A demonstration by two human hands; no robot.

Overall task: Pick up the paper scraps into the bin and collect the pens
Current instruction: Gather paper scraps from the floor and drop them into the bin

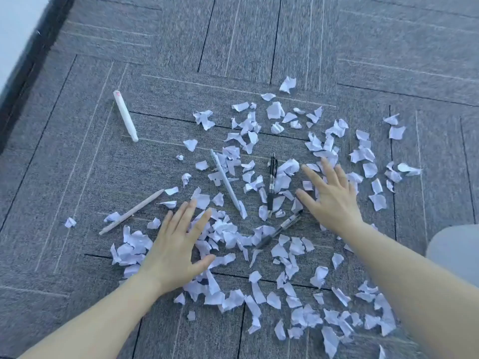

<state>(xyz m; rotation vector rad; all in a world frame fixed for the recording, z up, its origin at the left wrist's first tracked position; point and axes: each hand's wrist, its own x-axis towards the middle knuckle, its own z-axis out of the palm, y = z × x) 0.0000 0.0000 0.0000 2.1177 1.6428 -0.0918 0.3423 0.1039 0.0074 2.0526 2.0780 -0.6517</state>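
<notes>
Several torn white paper scraps lie scattered over the grey carpet. My left hand is spread flat, palm down, over scraps at the lower left of the pile. My right hand is spread the same way over scraps at the right. Neither hand holds anything. Between the hands lie a white pen, a black pen and a second black pen. A thick white marker lies at the upper left. A beige pen lies left of my left hand. No bin is in view.
The grey carpet tiles stretch away in front. A dark skirting strip and a pale wall run along the upper left. A pale grey rounded shape, perhaps my knee, sits at the right edge.
</notes>
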